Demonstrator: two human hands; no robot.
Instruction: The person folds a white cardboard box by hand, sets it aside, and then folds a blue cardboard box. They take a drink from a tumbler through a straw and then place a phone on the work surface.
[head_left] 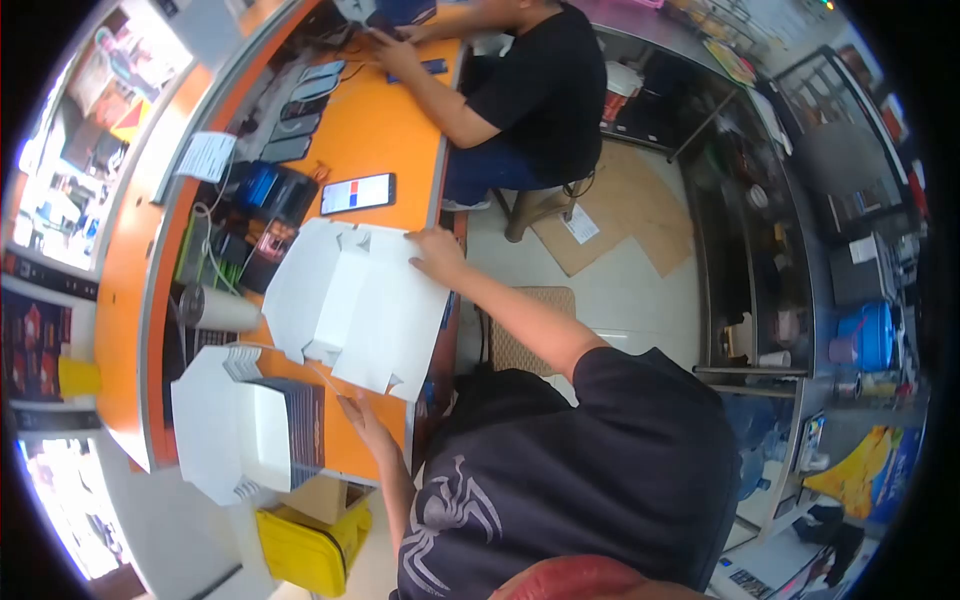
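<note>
In my head view, the open white box (365, 312) lies partly folded on the orange counter (392, 137), its panels spread and its small corner tabs raised. I have the right hand (435, 257) at the box's upper-right edge in the view, fingers partly curled and touching the card; from here I cannot tell whether they pinch it. The left hand (370, 428) is by the box's lower edge, palm turned toward it, fingers extended and slightly apart. I cannot tell whether those fingertips touch the card, and I see nothing gripped in them.

Near that hand I see a nested stack of boxes (265, 430), white inside with dark outer edges, at the counter's end. A white cylinder (222, 308) lies between the stack and cables and dark devices. Just beyond the open box, a phone (358, 194) lies with its screen lit, and farther along is a row of phones (300, 118). A seated person (545, 90) in a black shirt has both forearms over the counter's far part. Below the stack is a yellow bin (310, 550).
</note>
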